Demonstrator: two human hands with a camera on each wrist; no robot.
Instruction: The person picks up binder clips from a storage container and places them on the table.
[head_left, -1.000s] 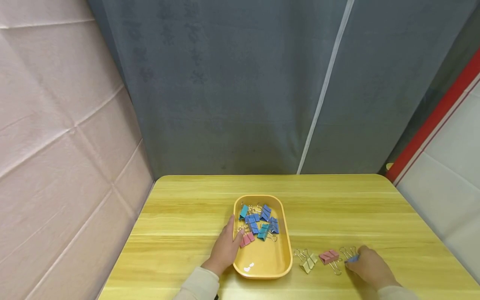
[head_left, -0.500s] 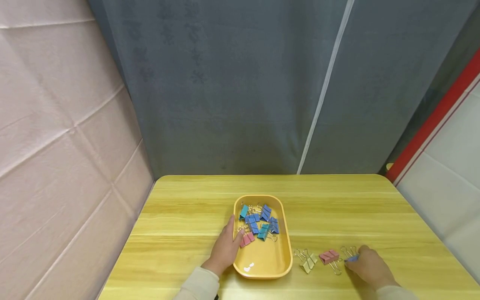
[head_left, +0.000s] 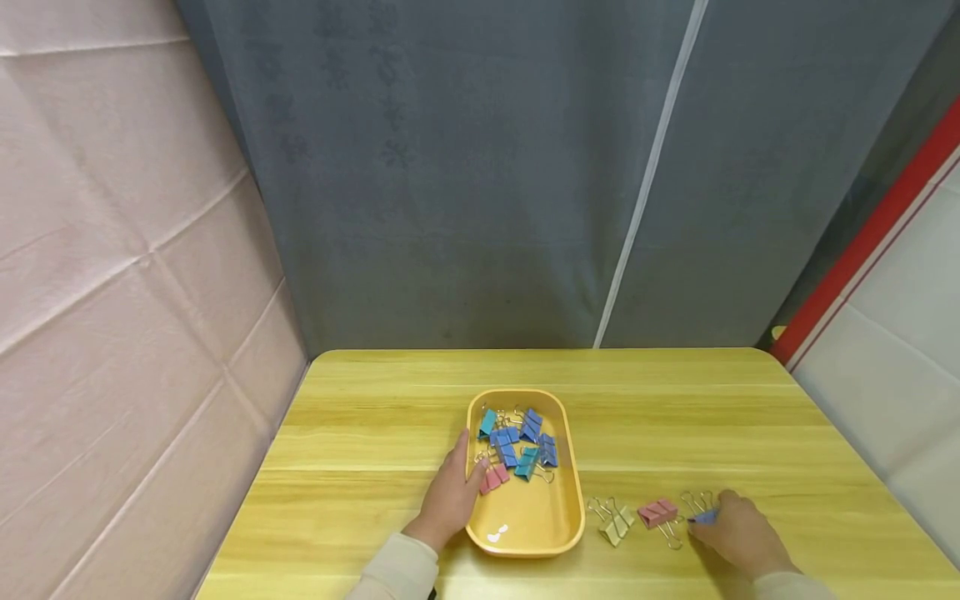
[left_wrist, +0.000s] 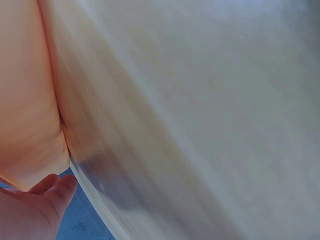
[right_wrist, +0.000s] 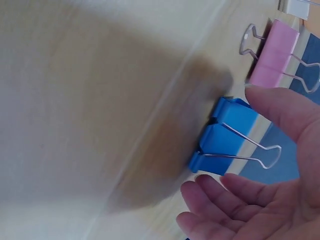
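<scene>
Blue clip: pinched longways in right hand, between thumb and fingers
Tray: left hand grips side

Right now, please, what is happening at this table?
A person's left hand holds a yellow tray by its side, with several binder clips inside. The right hand has thumb and fingers at opposite ends of a blue clip; whether they grip it, I cannot tell. A pink clip and a pale yellow clip lie between it and the tray.
</scene>
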